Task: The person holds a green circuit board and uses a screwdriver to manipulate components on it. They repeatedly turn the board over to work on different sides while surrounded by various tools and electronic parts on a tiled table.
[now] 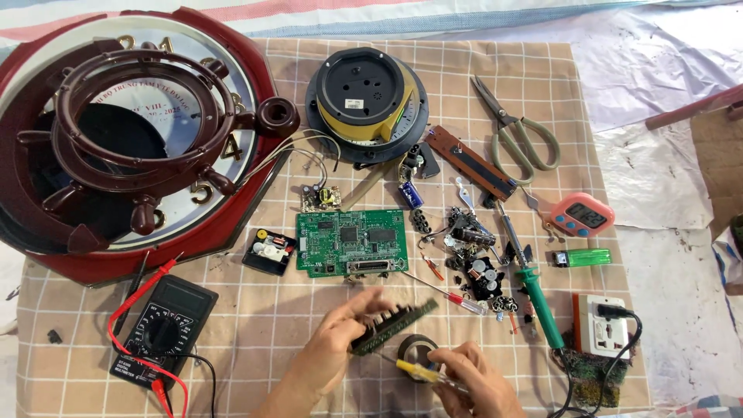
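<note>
My left hand (334,346) grips a narrow green circuit board (395,323) by its lower end and holds it tilted on edge above the checked cloth. My right hand (474,378) holds a small tool with a yellow handle (418,374), its thin tip reaching toward the lower edge of that board. A roll of black tape (416,347) lies just under and between the two hands. Farther up the cloth lies a larger green circuit board (352,241) flat on its back.
A black multimeter (164,328) with red leads sits at the left. A green-handled soldering iron (534,288), loose components (474,255), a red-handled screwdriver (453,296), a power socket (602,325), lighter (582,258), pink timer (582,214), scissors (515,133), round clock housing (365,99) and big red wall clock (128,139) surround them.
</note>
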